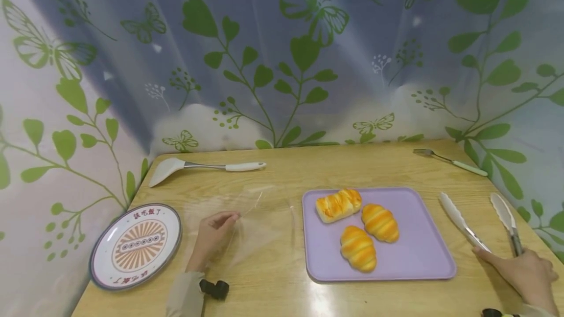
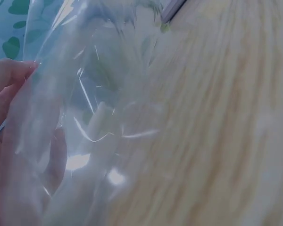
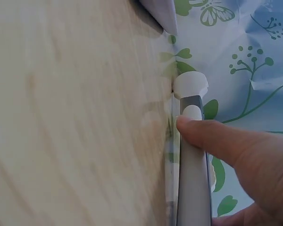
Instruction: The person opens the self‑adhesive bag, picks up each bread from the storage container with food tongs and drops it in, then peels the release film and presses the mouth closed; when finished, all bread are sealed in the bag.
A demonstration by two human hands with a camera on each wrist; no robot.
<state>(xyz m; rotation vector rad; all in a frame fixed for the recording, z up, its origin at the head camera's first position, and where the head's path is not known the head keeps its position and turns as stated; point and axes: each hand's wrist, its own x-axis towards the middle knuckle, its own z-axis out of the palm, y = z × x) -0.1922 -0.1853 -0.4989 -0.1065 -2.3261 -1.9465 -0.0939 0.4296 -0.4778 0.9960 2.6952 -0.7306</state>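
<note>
My left hand (image 1: 216, 236) pinches the edge of a clear plastic bag (image 1: 260, 221) lying between the plate and the tray; in the left wrist view the film (image 2: 94, 94) partly covers the hand (image 2: 19, 136). At the right, my right hand (image 1: 526, 273) grips white and grey tongs (image 1: 462, 221), whose two arms are spread apart. The thumb of the right hand (image 3: 240, 160) lies on the tongs' handle (image 3: 194, 174) in the right wrist view. A lilac tray (image 1: 414, 248) holds a rectangular bread (image 1: 338, 205) and two croissants (image 1: 380, 222), (image 1: 358, 249).
A round patterned plate (image 1: 138, 247) is at the left of the wooden table (image 1: 352, 165). A white spatula (image 1: 244, 166) lies at the back left, and a fork with a pale green handle (image 1: 469, 168) at the back right. A printed curtain (image 1: 264, 111) hangs behind.
</note>
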